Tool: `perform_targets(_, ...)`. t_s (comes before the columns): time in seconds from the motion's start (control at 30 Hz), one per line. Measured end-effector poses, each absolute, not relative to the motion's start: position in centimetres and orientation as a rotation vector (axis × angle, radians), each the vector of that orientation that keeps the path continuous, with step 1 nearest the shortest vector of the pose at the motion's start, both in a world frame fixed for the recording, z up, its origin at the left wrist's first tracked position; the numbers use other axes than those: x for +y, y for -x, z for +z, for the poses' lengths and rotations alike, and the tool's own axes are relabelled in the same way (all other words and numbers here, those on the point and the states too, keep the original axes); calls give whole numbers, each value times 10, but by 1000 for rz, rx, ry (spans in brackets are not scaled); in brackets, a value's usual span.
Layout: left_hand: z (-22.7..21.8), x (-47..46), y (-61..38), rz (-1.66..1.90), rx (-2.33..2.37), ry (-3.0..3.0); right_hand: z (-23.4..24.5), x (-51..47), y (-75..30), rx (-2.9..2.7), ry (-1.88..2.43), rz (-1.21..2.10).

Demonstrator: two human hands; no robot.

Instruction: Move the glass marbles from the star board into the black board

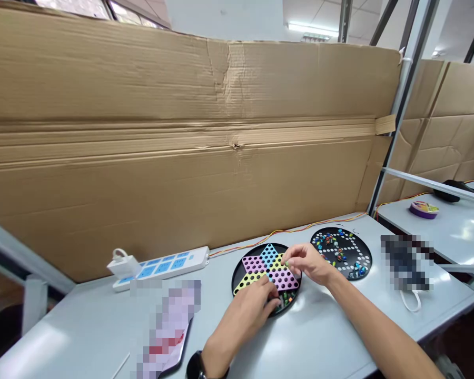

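Note:
A round black Chinese-checkers board (pixel 256 265) with a pink, blue and yellow star lies on the grey table (pixel 319 337). My left hand (pixel 249 310) rests on its near edge, fingers curled over marbles (pixel 285 300) in the rim tray; I cannot make out what it grips. My right hand (pixel 308 263) hovers over the star's right side, fingertips pinched on a small green marble (pixel 287 262). To the right lies a second round black board (pixel 342 252) with white dots and several coloured marbles on it.
A white and blue power strip (pixel 161 266) with a plugged-in adapter lies at the left. A tall cardboard wall (pixel 189 147) closes off the back. Thin coloured wires (pixel 300 229) run along it. A purple disc (pixel 424 209) sits on the neighbouring table.

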State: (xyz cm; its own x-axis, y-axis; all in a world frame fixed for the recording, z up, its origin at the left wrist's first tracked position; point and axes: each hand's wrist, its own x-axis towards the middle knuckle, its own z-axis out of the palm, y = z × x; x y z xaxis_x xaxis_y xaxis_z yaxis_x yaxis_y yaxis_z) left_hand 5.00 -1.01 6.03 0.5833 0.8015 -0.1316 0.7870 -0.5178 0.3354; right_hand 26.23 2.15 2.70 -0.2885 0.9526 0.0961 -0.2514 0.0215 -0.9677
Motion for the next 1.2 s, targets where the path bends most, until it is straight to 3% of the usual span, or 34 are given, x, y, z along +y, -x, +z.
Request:
perform_targets(0.3, 54, -10, -47, 25, 1155, -2532, 15, 33, -259, -589, 664, 1694)
perform_targets(0.83, 65, -12, -52, -43, 1191, -2544, 15, 29, -248, -713, 866, 1804)
perform_targets(1.2, 47, -8, -56, 687, 1249, -2547, 26, 16, -233, -825, 837, 2202)
